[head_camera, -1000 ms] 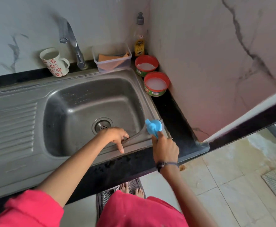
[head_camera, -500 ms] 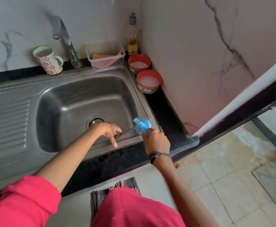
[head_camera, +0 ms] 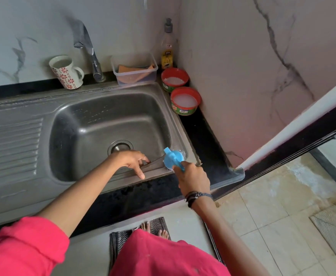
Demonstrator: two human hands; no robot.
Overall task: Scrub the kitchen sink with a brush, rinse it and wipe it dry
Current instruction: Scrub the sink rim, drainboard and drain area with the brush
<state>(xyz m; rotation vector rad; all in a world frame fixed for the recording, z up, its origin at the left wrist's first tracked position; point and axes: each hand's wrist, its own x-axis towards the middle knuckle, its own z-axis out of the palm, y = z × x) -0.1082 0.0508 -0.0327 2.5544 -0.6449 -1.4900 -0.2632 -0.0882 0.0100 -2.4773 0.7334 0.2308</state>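
A stainless steel sink [head_camera: 95, 124] with a ribbed drainboard on its left fills the counter, and its drain [head_camera: 120, 146] sits near the front of the basin. My right hand [head_camera: 193, 177] grips the handle of a blue scrub brush [head_camera: 173, 158], whose bristles press on the sink's front right rim. My left hand [head_camera: 132, 161] rests on the front rim with the fingers hooked over the inner edge and the thumb pointing down the outside. The tap [head_camera: 89, 50] stands behind the basin with no water running.
Behind the sink stand a flowered mug [head_camera: 66, 72], a clear plastic box [head_camera: 135, 69] holding an orange cloth, and a soap bottle [head_camera: 167, 46]. Two red-rimmed tubs of white cleaner [head_camera: 185, 101] sit at the right corner. A marble wall closes the right side.
The brush and my right hand stay on the front right rim with only a slight shift. My left hand keeps its place on the front rim. The view moved slightly.
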